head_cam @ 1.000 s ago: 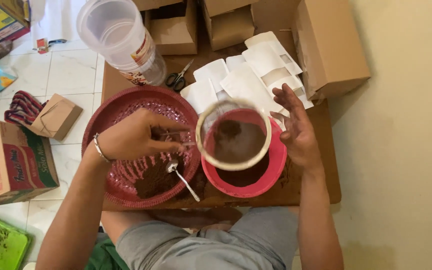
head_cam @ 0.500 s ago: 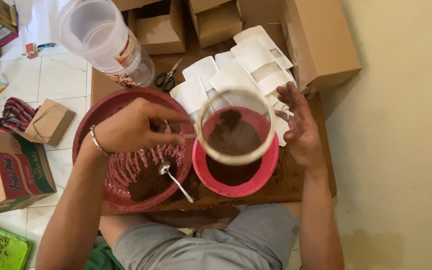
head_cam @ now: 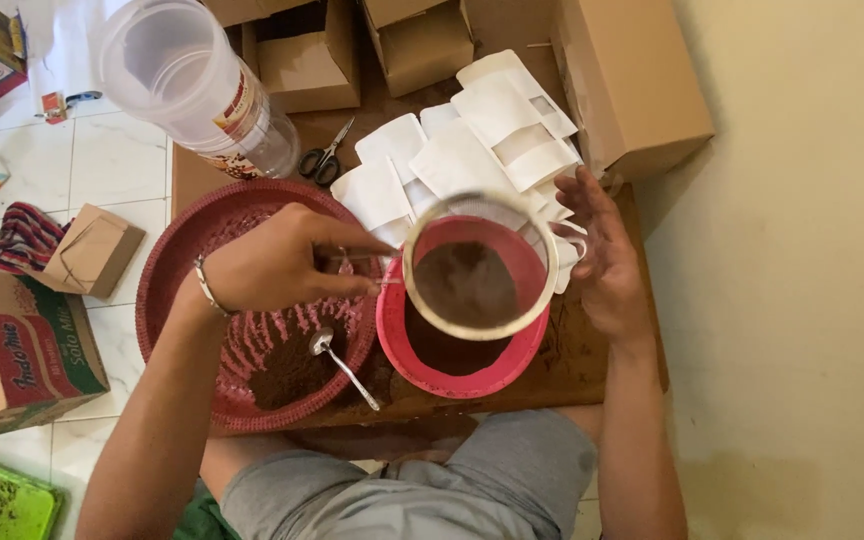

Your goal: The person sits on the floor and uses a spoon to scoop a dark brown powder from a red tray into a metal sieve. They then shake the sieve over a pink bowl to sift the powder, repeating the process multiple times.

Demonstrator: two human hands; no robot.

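Note:
My left hand (head_cam: pixel 282 262) grips the handle of a round mesh sieve (head_cam: pixel 479 266) and holds it above a small red bowl (head_cam: pixel 452 350). Brown powder lies in the sieve and in the bowl beneath. My right hand (head_cam: pixel 600 255) is open, its palm against the sieve's right rim. To the left sits a wide dark red basin (head_cam: pixel 177 270) holding more brown powder, and a metal spoon (head_cam: pixel 340 362) rests in it. Bowl and basin stand on a low wooden table (head_cam: pixel 592 365).
White paper pouches (head_cam: pixel 472 150) are piled behind the bowl, with scissors (head_cam: pixel 324 158) beside them. A clear plastic jar (head_cam: pixel 202 85) lies at the back left. Cardboard boxes (head_cam: pixel 632 85) line the back and right. More boxes and a striped cloth (head_cam: pixel 22 235) lie on the tiled floor at left.
The sieve stays over the red bowl while my right hand shifts against its rim. The view has drifted slightly.

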